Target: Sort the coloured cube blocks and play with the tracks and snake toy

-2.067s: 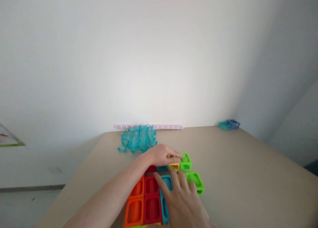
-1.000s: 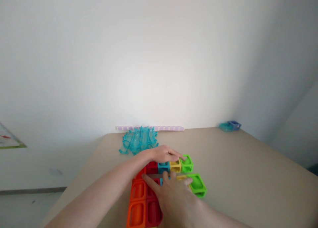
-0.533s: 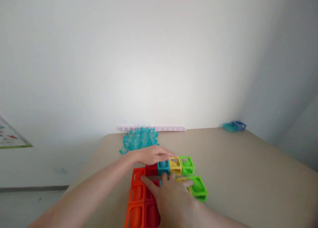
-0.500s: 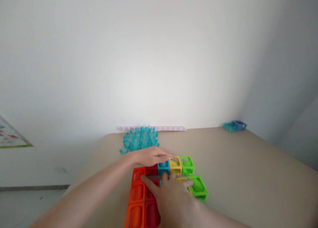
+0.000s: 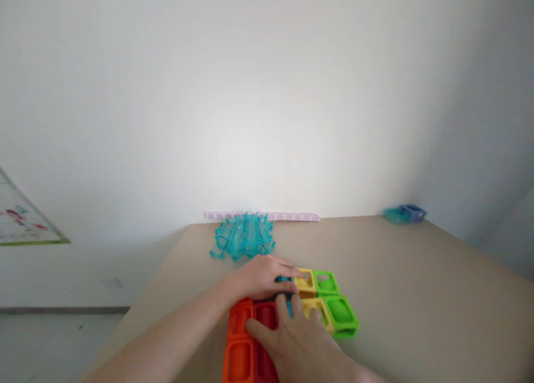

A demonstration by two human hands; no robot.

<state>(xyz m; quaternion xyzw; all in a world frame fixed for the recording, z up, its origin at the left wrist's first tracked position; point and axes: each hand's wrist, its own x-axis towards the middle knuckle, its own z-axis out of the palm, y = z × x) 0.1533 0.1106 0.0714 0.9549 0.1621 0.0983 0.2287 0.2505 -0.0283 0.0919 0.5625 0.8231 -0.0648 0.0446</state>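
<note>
Hollow plastic cube blocks in rows of colour lie together on the table: orange [image 5: 239, 361], dark red [image 5: 264, 315], blue, yellow [image 5: 307, 283] and green [image 5: 340, 309]. My left hand [image 5: 265, 277] grips the far row, its fingers over the blue and yellow blocks and its thumb on their near side. Across the nearer row lies my right hand [image 5: 302, 338], thumb at the orange and red blocks, fingertips against the blue and yellow ones. Both hands hide much of the blue and red blocks.
Transparent teal track-like pieces [image 5: 246, 235] lie behind the blocks. A purple-and-white strip [image 5: 287, 216] runs along the wall. A small blue basket [image 5: 414, 213] and a teal piece [image 5: 396, 216] sit at the far right corner. A poster [image 5: 25, 216] hangs at left.
The gap between the far and near rows has closed at the yellow and green blocks, which now touch. My left hand has come nearer my right. The view has shifted slightly.
</note>
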